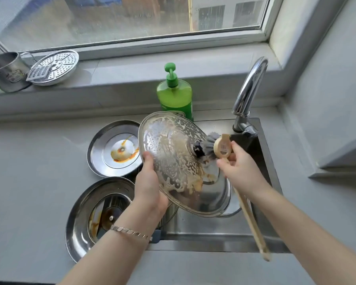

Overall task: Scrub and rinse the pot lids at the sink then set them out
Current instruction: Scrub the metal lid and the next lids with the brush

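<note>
My left hand point(147, 182) grips the left rim of a soapy glass pot lid point(173, 157), held tilted over the sink point(193, 229). My right hand point(237, 167) holds a wooden-handled dish brush point(221, 148); its grey bristles press against the lid's black knob point(198, 150). Foam and brownish residue cover the lid's top. Two dirty steel lids lie upside down on the counter to the left: one point(113, 149) with orange sauce stains, and a nearer one point(86, 214) partly hidden by my left forearm. Another steel piece point(224, 194) sits beneath the held lid.
A green dish soap pump bottle point(175, 93) stands behind the sink. The chrome tap point(249, 93) arches at the sink's back right, with no water running. On the windowsill at left sit a steel mug point(6, 73) and a perforated steamer plate point(56, 66) with a small grater.
</note>
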The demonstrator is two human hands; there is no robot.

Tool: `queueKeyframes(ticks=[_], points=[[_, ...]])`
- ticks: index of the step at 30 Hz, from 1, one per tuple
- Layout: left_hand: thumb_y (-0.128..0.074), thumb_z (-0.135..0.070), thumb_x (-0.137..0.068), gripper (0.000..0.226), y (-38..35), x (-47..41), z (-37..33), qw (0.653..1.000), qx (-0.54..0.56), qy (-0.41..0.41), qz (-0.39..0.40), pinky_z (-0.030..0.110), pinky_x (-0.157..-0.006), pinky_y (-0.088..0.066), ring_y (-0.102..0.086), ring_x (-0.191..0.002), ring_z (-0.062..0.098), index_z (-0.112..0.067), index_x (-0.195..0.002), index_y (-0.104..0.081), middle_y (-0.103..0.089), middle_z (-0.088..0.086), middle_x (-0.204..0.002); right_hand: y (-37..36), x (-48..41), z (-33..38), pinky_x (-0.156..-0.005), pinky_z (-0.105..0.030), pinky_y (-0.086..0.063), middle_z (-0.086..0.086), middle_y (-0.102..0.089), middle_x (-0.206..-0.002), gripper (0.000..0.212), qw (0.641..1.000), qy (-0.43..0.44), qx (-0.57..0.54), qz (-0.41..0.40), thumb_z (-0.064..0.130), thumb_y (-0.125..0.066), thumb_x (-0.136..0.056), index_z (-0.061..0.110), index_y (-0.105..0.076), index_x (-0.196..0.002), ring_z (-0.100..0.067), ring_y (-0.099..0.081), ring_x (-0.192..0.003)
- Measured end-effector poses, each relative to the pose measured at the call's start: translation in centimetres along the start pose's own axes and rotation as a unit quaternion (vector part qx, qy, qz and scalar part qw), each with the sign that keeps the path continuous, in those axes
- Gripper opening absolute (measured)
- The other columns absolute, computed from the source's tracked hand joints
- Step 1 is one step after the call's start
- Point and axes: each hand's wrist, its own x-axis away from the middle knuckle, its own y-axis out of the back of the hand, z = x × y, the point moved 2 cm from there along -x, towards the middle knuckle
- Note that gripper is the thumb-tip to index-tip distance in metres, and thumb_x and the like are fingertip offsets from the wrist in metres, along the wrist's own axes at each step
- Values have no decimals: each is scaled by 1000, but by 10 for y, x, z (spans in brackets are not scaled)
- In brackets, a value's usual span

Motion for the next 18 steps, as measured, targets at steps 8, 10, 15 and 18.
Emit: queueKeyframes(ticks=[8,10,15,18], points=[[-35,-44,-99,43,2,-3,1,998,57,18,-11,51,-92,-47,-61,-104,32,-11,-113,-58,-65,16,-112,0,27,-28,-76,-39,-46,-3,-61,-80,54,973,91,202,64,25,-46,-96,40,-24,-143,-23,-54,-74],[-38,-44,-98,38,6,-4,-2,998,58,0,-12,46,-83,-52,-64,-94,26,-14,-99,-61,-69,10,-99,7,33,-33,-72,-38,-44,-1,-56,-76,44,962,84,250,74,29,-42,-97,44,-33,-138,-22,-49,-72],[-37,-44,-98,43,-8,4,23,999,-6,51,-3,41,-72,-53,-67,-88,29,-10,-99,-64,-71,15,-96,-19,21,6,-69,-41,-44,-11,-66,-85,40,953,232,196,14,20,-51,-94,33,-48,-132,-25,-55,-76],[-38,-39,-99,37,4,1,19,997,10,67,-44,41,-66,-51,-65,-80,30,-10,-93,-60,-68,15,-86,-11,18,-6,-76,-39,-45,-10,-69,-93,39,957,201,204,46,21,-49,-95,36,-48,-131,-22,-57,-79]])
